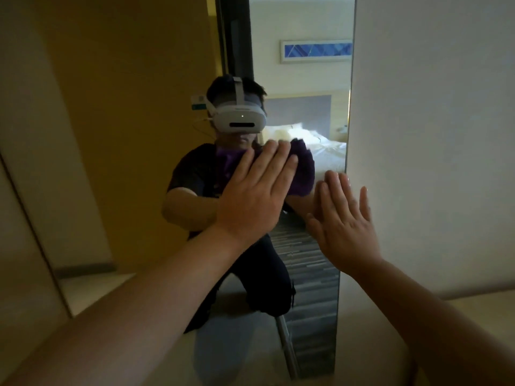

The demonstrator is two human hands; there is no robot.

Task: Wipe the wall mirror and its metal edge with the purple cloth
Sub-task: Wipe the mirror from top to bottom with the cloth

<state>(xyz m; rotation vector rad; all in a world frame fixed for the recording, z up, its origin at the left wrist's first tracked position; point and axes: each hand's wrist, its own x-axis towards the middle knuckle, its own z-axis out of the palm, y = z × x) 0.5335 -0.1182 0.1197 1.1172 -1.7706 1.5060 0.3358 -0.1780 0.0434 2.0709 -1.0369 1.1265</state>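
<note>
The tall wall mirror (306, 79) stands right in front of me and shows my own reflection. Its thin metal edge (349, 112) runs down the right side, against a white wall. My left hand (256, 190) lies flat with fingers stretched, pressing the purple cloth (303, 168) onto the glass at chest height. The cloth sticks out past my fingertips, and most of it is hidden behind the hand. My right hand (345, 227) is spread open and empty, with its fingertips on the glass beside the right edge, lower than the cloth.
The white wall (432, 135) fills the right side, and a pale floor (459, 316) lies below it. The mirror reflects a bed, a framed blue picture and striped carpet. Yellow panelling (111, 107) takes up the left.
</note>
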